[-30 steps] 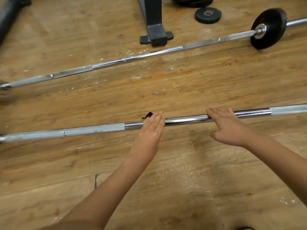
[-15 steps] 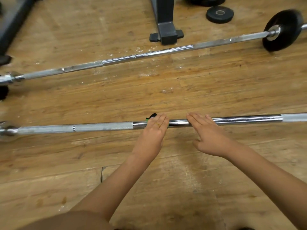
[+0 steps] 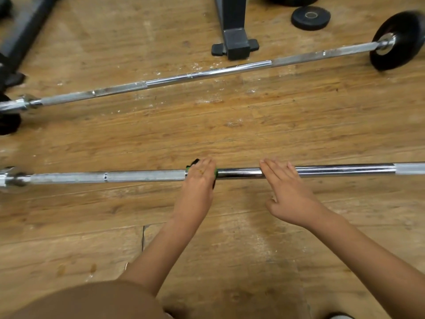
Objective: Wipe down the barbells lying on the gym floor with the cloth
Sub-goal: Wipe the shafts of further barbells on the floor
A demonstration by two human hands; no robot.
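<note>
Wooden floor [image 3: 230, 125]: worn planks with pale scuffs and white flecks; everything lies or stands on it.
Near barbell [image 3: 138, 176]: lies across the view from left edge to right edge, just in front of the person; knurled grey on the left, polished chrome in the middle.
Far barbell [image 3: 207, 73]: lies well beyond the near one, slanting up to the right.
Rack foot [image 3: 236, 44]: dark steel post and base, just behind the far barbell.
Black plate [image 3: 400, 40]: mounted on the right end of the far barbell, standing on its edge.
Right grip [image 3: 287, 196]: fingers straight and together, laid flat on the chrome stretch of the near barbell.
Left grip [image 3: 197, 187]: fingers straight, side by side, pressing the cloth onto the near barbell where knurl meets chrome; thumb hidden.
Loose plate [image 3: 310, 18]: small, black, flat on the floor beyond the far barbell.
Cloth [image 3: 192, 164]: green and black, mostly covered by the left grip, its edges peeking out on both sides.
</note>
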